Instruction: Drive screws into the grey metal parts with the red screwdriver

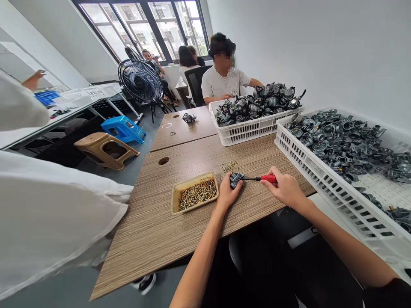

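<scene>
My left hand (228, 193) is closed around a small grey metal part (236, 179), held just above the wooden table (147, 226). In my right hand (284, 186) is a screwdriver (268, 178) with a red handle; its dark shaft points left, and the tip meets the metal part. Left of my left hand sits a cream tray (175, 199) full of small brass pieces (198, 194). A few more brass pieces (230, 166) lie loose on the table just beyond the metal part.
White crates (324, 184) of metal parts stand at the right and back (253, 130). One dark part (189, 118) lies on the far table. A person (221, 77) sits opposite; white clothing (58, 214) fills the left side, near a fan (140, 81) and stools (105, 149).
</scene>
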Demonstrator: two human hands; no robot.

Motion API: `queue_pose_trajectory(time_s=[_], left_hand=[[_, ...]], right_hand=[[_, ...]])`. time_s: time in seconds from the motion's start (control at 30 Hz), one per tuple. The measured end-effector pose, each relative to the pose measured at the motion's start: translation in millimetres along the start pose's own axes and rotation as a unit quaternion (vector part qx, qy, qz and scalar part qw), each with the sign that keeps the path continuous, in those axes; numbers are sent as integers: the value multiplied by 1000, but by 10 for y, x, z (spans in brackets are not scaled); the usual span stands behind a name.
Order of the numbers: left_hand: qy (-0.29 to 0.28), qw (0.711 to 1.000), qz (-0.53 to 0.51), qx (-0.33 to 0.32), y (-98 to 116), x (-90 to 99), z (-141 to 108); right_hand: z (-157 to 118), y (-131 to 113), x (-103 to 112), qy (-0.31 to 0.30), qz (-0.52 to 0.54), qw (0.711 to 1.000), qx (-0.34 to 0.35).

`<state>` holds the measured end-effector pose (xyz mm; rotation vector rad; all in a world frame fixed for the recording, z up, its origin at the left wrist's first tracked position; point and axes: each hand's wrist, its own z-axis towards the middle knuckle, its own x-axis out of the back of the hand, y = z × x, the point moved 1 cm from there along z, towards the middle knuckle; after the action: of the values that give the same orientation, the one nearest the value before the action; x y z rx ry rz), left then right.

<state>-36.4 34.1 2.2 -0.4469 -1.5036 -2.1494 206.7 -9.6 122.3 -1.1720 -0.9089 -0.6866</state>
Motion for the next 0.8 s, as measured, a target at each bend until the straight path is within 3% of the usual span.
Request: queue_pose_trajectory(time_s=[0.8], left_hand=[[4, 1000, 2, -2, -14, -5, 2]], right_hand=[[4, 0, -2, -1, 15, 1000, -10]])
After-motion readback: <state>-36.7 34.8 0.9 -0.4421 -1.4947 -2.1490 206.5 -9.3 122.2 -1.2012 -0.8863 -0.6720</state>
